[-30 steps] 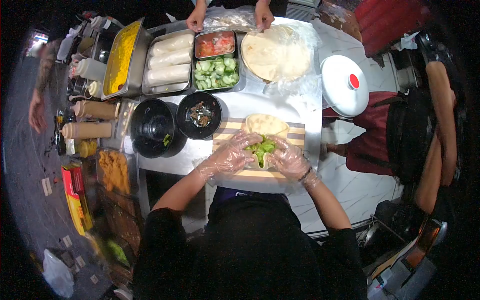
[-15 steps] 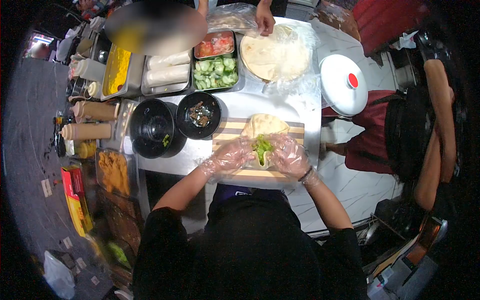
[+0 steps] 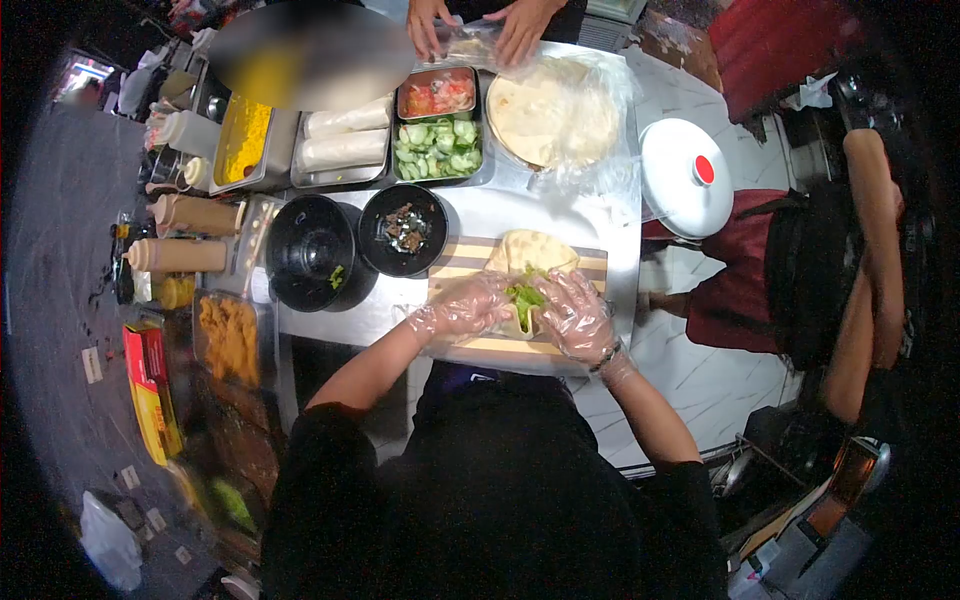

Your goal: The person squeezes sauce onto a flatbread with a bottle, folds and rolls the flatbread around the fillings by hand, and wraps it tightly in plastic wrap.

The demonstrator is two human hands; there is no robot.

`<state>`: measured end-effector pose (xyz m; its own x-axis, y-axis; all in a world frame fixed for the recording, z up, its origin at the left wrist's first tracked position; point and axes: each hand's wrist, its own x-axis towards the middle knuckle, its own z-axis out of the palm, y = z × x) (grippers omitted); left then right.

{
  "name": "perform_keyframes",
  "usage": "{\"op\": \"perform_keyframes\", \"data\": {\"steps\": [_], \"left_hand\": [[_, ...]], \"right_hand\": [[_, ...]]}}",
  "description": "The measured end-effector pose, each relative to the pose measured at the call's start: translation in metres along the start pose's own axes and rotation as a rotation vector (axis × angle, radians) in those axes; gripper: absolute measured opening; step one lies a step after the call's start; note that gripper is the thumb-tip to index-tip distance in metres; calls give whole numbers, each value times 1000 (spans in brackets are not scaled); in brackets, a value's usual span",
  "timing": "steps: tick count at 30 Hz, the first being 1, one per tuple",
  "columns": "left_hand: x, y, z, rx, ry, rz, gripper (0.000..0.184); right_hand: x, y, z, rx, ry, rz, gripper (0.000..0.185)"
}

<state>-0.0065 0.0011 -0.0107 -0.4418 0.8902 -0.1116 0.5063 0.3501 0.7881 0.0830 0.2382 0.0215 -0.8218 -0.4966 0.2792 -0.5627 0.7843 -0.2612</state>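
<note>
A flatbread wrap [image 3: 538, 252] lies on a striped wooden cutting board [image 3: 455, 262], its near edge folded up around green lettuce [image 3: 524, 296]. My left hand [image 3: 470, 305], in a clear plastic glove, grips the left side of the fold. On the right side, my right hand [image 3: 578, 318], gloved too, presses its fingers against the bread and lettuce. The far part of the flatbread stays flat on the board. Just beyond my left hand stands a black bowl [image 3: 404, 232] with a little chopped meat in it. Fingertips are partly hidden by the fold.
A larger black bowl [image 3: 310, 255] stands at left. Behind are trays of cucumber [image 3: 440, 148], diced tomato [image 3: 437, 93] and white rolls [image 3: 345, 150], plus stacked flatbreads [image 3: 545, 115]. Another person's hands [image 3: 520, 30] touch a plastic bag. A white lid [image 3: 685, 195] is at right.
My right hand's fingers have shifted inward over the lettuce. The other person's two hands have come down onto the plastic bag. The whole view has shifted slightly.
</note>
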Motion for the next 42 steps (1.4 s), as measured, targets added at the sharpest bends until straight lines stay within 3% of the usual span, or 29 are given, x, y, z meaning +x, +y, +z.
{"op": "perform_keyframes", "data": {"steps": [2, 5, 8, 11, 13, 17, 20, 23, 29, 31, 39, 42], "left_hand": [[0, 3, -3, -16, 37, 35, 39], [2, 7, -10, -82, -90, -119, 41], [3, 0, -5, -57, -223, -217, 42], [-1, -16, 9, -79, -56, -54, 45], [-1, -17, 12, -50, 139, 102, 30], [0, -15, 14, -44, 82, -20, 29], [0, -18, 17, -29, 224, 118, 28], [-1, -19, 15, -23, 140, 55, 28], [-1, -15, 12, -73, 121, 18, 29], [0, -11, 3, -23, -132, -148, 47], [-1, -10, 1, -41, -114, -115, 46], [-3, -14, 4, -79, -81, -87, 45]], "right_hand": [[3, -1, 0, 53, -50, 27, 23], [4, 2, 4, 169, -72, 134, 29], [7, -6, 7, 35, -153, 213, 33], [7, -2, 4, 104, -106, 162, 35], [6, 4, -1, 64, -198, 131, 33], [17, -5, -15, -58, -390, 122, 29], [35, -20, -33, -99, -446, 120, 27], [32, -24, -18, -54, -339, 157, 27], [20, -7, -25, 89, -399, 116, 41], [21, -4, -25, 56, -451, 106, 41], [28, 4, -21, 69, -512, 25, 28], [23, 13, 2, 357, -345, 146, 30]]}}
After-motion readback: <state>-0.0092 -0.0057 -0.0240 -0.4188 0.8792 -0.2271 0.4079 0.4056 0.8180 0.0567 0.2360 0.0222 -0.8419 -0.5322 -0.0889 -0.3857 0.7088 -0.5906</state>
